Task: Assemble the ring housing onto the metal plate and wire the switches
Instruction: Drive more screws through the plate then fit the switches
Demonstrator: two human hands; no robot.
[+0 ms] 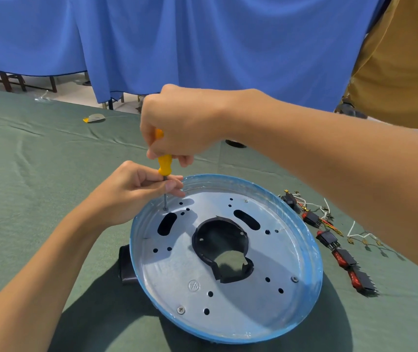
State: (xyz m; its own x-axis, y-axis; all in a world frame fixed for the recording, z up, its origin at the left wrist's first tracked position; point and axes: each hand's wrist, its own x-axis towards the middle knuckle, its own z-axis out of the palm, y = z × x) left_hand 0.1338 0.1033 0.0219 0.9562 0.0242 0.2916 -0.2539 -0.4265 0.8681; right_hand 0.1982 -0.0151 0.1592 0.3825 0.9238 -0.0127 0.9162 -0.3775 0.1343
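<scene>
Metal plate point(228, 288) is lying flat on the green surface point(37, 174) in the lower middle of the frame, its raised rim showing blue all the way round. I am seeing the black ring housing point(197, 250) showing through the plate's big central opening, and a black part is sticking out from under the plate's left edge.

Both hands are working at the plate's upper-left edge. The right hand point(185, 123) is reaching in from the right of the frame and clenching the yellow handle of a screwdriver point(164, 165) from above. The left hand point(131, 191) is coming up from the lower left and pinching the thin shaft just below the handle between fingertips and thumb, right over the rim. The screwdriver is standing nearly upright, and its tip is sitting on a screw point(165, 209) beside a long dark slot.

I am counting three more screws seated near the plate's edge.

Red and black switches point(339, 252) with their wires point(355, 232) are lying in a row right of the plate, apart from both hands. A blue cloth point(202, 41) is hanging across the top of the frame.
</scene>
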